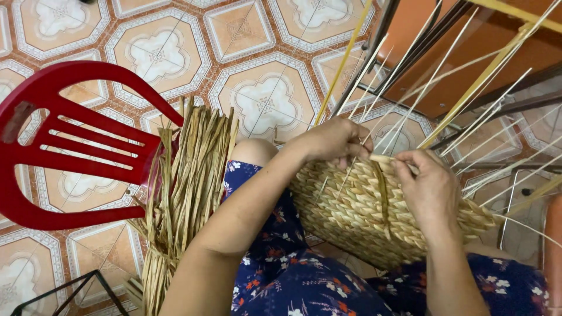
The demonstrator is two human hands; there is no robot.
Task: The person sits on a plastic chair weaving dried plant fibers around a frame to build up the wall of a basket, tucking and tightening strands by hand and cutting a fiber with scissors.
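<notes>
A half-woven basket (pixel 357 216) of tan dried straw rests on my lap, with several thin pale upright ribs (pixel 410 99) fanning out from its rim. My left hand (pixel 333 140) grips the rim on the left and pinches a straw strand among the ribs. My right hand (pixel 427 184) lies on the basket's upper edge, its fingers closed on a flat straw strand (pixel 383 159) that runs between both hands. A loose strand hangs down the basket's side.
A bundle of dried straw strips (pixel 187 187) leans by my left knee, partly on a red plastic chair (pixel 70 146). Patterned floor tiles (pixel 263 99) lie beneath. A dark metal frame (pixel 82 287) is at bottom left; orange surface and metal bars (pixel 497 111) at right.
</notes>
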